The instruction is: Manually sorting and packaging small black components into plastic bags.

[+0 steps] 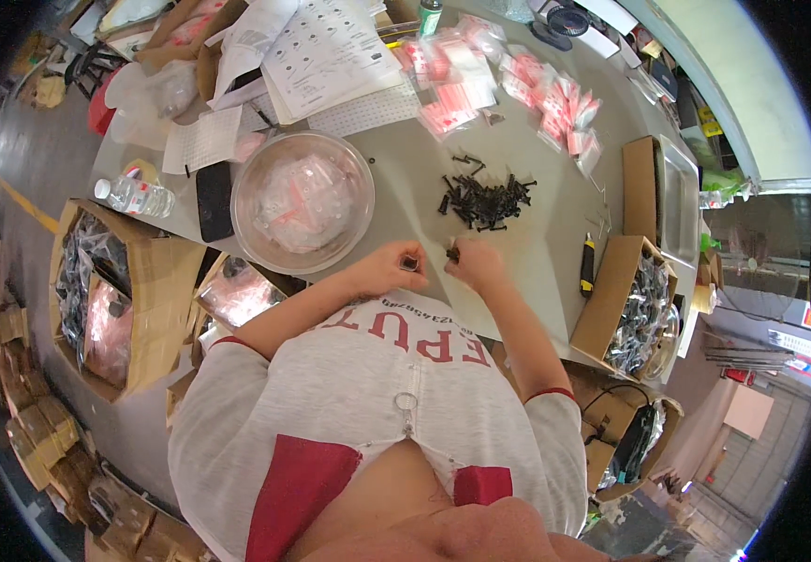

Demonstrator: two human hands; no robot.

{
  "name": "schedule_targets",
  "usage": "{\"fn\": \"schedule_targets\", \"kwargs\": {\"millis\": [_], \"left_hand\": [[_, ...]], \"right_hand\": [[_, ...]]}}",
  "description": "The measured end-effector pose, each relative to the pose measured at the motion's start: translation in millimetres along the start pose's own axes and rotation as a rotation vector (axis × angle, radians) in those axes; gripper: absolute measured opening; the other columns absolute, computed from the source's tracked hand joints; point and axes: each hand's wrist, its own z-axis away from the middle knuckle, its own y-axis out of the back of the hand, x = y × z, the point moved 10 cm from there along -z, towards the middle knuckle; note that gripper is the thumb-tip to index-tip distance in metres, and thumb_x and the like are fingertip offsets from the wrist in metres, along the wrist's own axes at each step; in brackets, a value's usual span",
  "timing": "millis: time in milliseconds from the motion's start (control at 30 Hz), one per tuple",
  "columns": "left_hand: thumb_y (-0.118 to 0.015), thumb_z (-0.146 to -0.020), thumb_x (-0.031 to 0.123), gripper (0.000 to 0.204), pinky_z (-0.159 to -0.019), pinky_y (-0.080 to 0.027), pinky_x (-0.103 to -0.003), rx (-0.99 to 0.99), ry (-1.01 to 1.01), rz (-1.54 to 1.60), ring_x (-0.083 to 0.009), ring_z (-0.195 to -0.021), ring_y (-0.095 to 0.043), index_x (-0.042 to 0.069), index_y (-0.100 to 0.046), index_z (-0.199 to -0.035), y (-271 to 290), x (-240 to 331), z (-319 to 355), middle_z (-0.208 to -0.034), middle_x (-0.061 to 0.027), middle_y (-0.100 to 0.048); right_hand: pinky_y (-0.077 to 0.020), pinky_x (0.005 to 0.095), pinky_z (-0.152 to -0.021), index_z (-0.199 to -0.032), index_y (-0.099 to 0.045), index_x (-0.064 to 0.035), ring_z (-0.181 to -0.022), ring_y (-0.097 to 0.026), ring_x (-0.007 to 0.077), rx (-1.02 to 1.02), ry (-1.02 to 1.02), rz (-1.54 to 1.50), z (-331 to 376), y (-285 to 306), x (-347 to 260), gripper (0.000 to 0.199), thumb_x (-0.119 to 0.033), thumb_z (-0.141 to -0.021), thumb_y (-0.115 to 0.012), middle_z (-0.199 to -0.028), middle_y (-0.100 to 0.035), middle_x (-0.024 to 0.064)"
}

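Close in front of my body, my left hand (389, 269) is closed around a small dark piece with a pale face (408, 263); its kind is too small to make out. Just to the right, my right hand (479, 267) pinches a small black screw (452, 253) between thumb and fingers. The two hands are slightly apart. Beyond them lies a loose pile of black screws (485, 201) on the grey table (405, 211). A round bowl (240, 217) on the left holds clear and red-printed small plastic bags (302, 201).
Papers (331, 61) and red-printed bags (555, 98) spread across the far side. A phone (214, 201) and bottle (134, 197) are left of the bowl. A yellow-black cutter (587, 267) lies beside an open carton (602, 300) at right. Another carton (157, 290) stands at left.
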Motion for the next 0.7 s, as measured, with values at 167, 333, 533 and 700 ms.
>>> {"fn": "schedule_targets", "kwargs": {"millis": [167,333,533,700], "left_hand": [[-0.071,-0.075,0.009,0.021,-0.077,-0.042,-0.026,0.039,0.118,-0.06,-0.0113,-0.083,-0.053,0.003,-0.058,-0.089,4.7,-5.7,0.0,-0.086,-0.0025,-0.059],[-0.07,-0.071,0.008,0.029,-0.077,-0.044,-0.027,0.102,0.064,0.217,-0.0124,-0.084,-0.054,0.0,-0.059,-0.097,-2.7,9.7,-1.8,-0.088,-0.0042,-0.061],[-0.067,-0.071,0.008,0.03,-0.071,-0.046,-0.029,0.058,0.103,-0.061,-0.0125,-0.08,-0.056,-0.001,-0.059,-0.099,2.8,-4.3,-6.0,-0.085,-0.0084,-0.062],[-0.069,-0.072,0.012,0.03,-0.072,-0.046,-0.031,0.08,-0.07,-0.215,-0.0163,-0.079,-0.057,0.0,-0.06,-0.099,3.0,5.4,-8.5,-0.083,-0.0102,-0.062]], "right_hand": [[-0.0492,0.0284,-0.065,-0.097,-0.063,-0.002,-0.07,-0.061,0.0156,0.098,-0.013,-1.346,10.5,10.1,-12.8,0.027,-0.01,-0.072,-0.066,-0.081,-0.065,0.009],[-0.0484,0.0267,-0.067,-0.097,-0.062,-0.0018,-0.069,-0.058,0.0136,0.128,0.19,-1.327,31.6,63.1,-50.9,0.024,-0.007,-0.073,-0.065,-0.079,-0.063,0.0088],[-0.0499,0.0289,-0.068,-0.098,-0.063,-0.002,-0.075,-0.06,0.0193,0.236,0.33,-1.105,43.9,80.9,-60.4,0.026,-0.007,-0.073,-0.066,-0.085,-0.061,0.0109],[-0.0507,0.0298,-0.068,-0.098,-0.064,-0.0027,-0.075,-0.061,0.0222,0.274,0.314,-1.099,48.4,89.4,-58.3,0.023,-0.006,-0.075,-0.066,-0.087,-0.061,0.0106]]}}
